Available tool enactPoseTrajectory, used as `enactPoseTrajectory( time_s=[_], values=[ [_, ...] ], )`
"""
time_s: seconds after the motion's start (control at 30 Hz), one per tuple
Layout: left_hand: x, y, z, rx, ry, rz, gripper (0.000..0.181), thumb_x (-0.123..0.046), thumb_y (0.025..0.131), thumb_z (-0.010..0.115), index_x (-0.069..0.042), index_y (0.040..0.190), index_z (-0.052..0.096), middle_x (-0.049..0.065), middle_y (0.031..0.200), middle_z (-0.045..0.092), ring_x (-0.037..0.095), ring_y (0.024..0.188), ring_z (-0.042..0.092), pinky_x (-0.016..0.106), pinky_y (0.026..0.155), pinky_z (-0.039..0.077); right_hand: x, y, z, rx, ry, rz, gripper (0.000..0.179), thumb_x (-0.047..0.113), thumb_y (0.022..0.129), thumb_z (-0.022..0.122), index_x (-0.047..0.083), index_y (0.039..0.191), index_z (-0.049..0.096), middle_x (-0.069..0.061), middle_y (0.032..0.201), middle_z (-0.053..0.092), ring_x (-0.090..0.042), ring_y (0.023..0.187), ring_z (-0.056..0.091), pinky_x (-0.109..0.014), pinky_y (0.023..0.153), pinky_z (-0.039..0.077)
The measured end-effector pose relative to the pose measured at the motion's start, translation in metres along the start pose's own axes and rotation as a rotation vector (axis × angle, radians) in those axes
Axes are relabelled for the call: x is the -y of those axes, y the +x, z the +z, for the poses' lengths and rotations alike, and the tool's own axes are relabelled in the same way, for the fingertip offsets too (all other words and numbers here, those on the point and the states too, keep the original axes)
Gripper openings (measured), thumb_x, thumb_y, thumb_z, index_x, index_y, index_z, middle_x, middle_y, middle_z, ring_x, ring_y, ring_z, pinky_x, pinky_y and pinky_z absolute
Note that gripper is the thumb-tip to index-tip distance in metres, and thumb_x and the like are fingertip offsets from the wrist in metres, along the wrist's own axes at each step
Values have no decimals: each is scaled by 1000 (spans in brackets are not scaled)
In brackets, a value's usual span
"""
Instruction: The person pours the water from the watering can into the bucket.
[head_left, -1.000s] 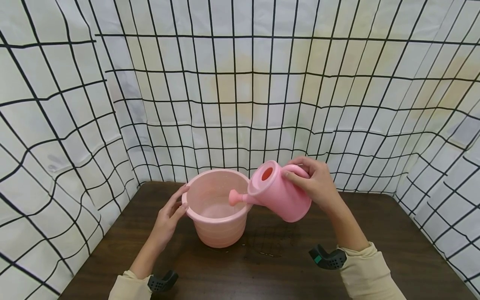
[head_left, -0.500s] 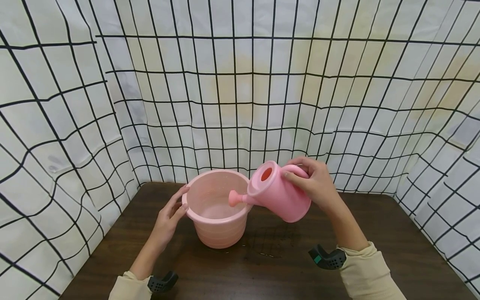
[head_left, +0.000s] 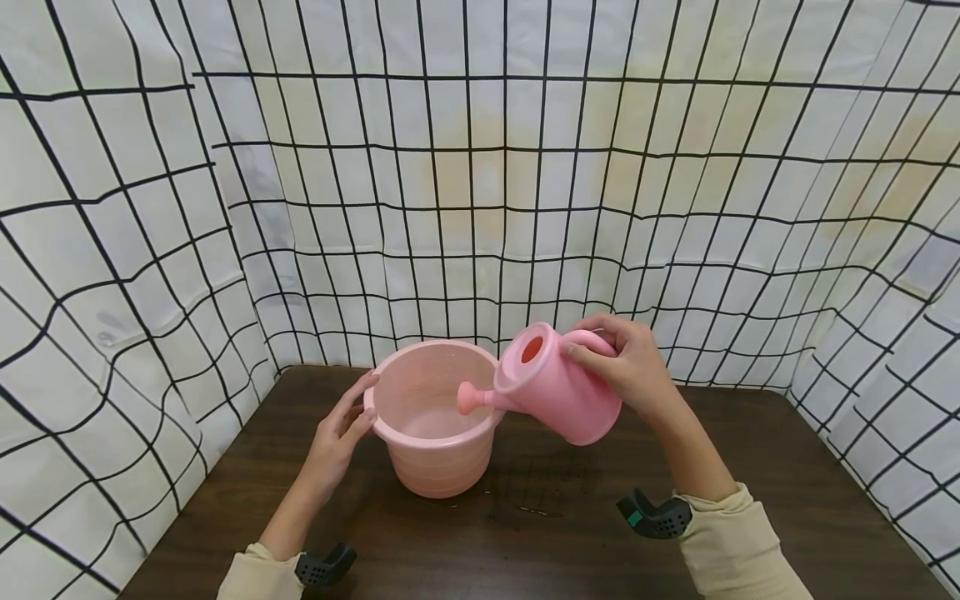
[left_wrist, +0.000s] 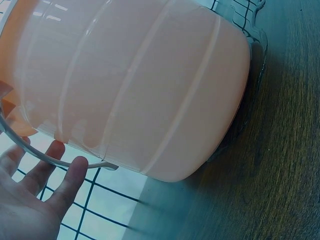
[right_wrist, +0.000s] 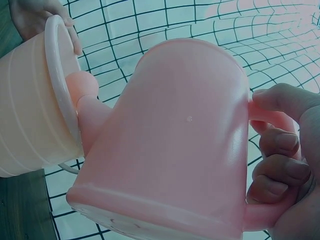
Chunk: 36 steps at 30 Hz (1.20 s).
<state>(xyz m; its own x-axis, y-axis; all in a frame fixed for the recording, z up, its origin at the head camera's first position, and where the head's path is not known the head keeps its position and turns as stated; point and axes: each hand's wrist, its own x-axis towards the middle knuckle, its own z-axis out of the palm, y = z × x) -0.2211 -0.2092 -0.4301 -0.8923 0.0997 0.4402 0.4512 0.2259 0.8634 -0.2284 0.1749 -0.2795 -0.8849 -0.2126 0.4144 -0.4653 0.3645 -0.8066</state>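
Observation:
A pale pink plastic bucket (head_left: 442, 460) stands upright on the table, its mouth facing up. My left hand (head_left: 335, 437) holds it at the left side of the rim; in the left wrist view, fingers (left_wrist: 71, 182) of that hand reach around the loop-shaped side handle (left_wrist: 37, 152). My right hand (head_left: 630, 360) grips the handle of a pink watering can (head_left: 558, 392), fingers curled round it in the right wrist view. The can tilts left, with its rose (head_left: 470, 397) over the bucket's mouth. Whether water is running from the rose is hard to see.
The dark brown wooden table (head_left: 585, 550) carries small wet spots (head_left: 536, 510) right of the bucket's base. White cloth with a black grid (head_left: 480, 183) encloses the table at the back and both sides. A dark band (head_left: 655, 515) sits at each wrist.

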Motion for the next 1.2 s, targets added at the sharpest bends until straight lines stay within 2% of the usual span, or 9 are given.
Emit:
enactPoseTrajectory(
  time_s=[0.47,0.9,1.2],
  values=[
    [0,0,0,-4,5,-3,49,-9,101,45,-15,149,37,8,156,35,9,116,55,14,88,49,2,0,0,16,2,-6,22,28,86,73,13,101,68,-4,83,69,-21,71,62,-34,63,58],
    [0,0,1,-6,2,-1,49,-9,101,44,-14,149,37,8,156,35,8,116,55,14,88,49,3,1,-1,25,-17,-15,20,26,87,71,12,100,68,-12,86,67,-21,71,61,-33,63,58],
    [0,0,1,-6,2,-8,49,-10,101,45,-15,149,37,7,156,35,8,116,55,14,88,49,3,2,-2,18,-38,-31,20,27,86,72,12,99,69,-8,86,67,-20,72,61,-32,63,57]
  ],
)
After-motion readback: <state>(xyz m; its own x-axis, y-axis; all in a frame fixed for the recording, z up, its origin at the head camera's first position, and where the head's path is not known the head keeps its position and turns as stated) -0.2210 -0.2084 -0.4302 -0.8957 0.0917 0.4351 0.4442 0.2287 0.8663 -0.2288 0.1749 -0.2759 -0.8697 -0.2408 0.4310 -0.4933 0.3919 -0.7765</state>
